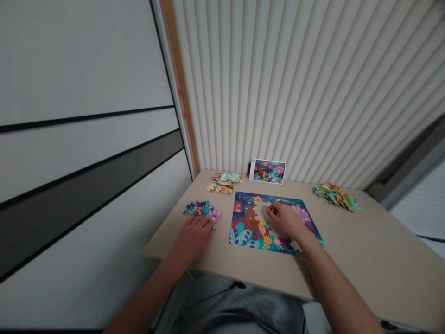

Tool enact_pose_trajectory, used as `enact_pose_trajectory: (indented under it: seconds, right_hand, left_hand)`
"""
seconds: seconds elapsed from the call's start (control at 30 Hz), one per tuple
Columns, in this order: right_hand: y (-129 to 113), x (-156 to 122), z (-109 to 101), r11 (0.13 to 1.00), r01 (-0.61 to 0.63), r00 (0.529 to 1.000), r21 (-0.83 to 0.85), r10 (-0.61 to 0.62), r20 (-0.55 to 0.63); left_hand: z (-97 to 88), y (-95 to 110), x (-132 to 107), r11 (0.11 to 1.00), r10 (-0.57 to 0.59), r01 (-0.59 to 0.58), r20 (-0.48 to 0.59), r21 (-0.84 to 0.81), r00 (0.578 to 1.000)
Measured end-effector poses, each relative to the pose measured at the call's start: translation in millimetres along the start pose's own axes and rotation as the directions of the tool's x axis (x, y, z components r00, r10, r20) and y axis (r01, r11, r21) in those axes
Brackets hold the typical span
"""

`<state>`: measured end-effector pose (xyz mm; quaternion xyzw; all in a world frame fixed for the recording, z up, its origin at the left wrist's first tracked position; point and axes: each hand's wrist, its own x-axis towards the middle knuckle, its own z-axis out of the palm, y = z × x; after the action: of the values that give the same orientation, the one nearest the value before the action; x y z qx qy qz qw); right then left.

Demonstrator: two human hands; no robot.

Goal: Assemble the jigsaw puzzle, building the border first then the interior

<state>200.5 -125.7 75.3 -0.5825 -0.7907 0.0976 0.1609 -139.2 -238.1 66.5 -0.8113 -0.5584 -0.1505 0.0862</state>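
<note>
A partly assembled jigsaw puzzle (242, 234) with a dark blue border lies flat on the table, the bare tabletop showing through the gap in its middle. Over that gap my right hand (285, 220) is closed, thumb and fingers drawn together. Its fingertips hide what they may hold; a small dark reddish spot shows there. My left hand (195, 237) rests palm down left of the puzzle, fingers stretched out. Its fingertips are beside or touching a group of loose purple puzzle pieces (214, 214). Blue and teal pieces (196, 207) adjoin these on the far side.
A picture card (268, 171) of the puzzle scene stands at the back of the table (368, 260). Piles of pieces lie at the back left (225, 179) and right (335, 195). A pleated screen (278, 83) rises behind, and a white panelled surface (86, 185) stands left.
</note>
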Motion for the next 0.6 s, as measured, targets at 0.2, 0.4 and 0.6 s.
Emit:
enact_pose_trajectory:
  seconds: [0.2, 0.4, 0.6]
  right_hand:
    - [-1.9, -1.5, 2.2, 0.999, 0.012, 1.000, -0.044, -0.010, 0.027]
    - [-4.1, -2.6, 1.9, 0.999, 0.003, 0.999, -0.054, 0.000, 0.054]
    - [-4.8, -2.5, 1.5, 0.998, -0.012, 0.997, -0.055, 0.016, 0.069]
  left_hand:
    - [10.9, -33.6, -35.8, 0.991, -0.059, 0.061, 0.024, -0.117, 0.998]
    - [14.3, -45.1, -33.4, 0.984, -0.126, 0.122, -0.021, -0.129, 0.992]
    - [23.1, -61.9, -7.0, 0.982, -0.186, 0.185, -0.036, -0.023, 0.982]
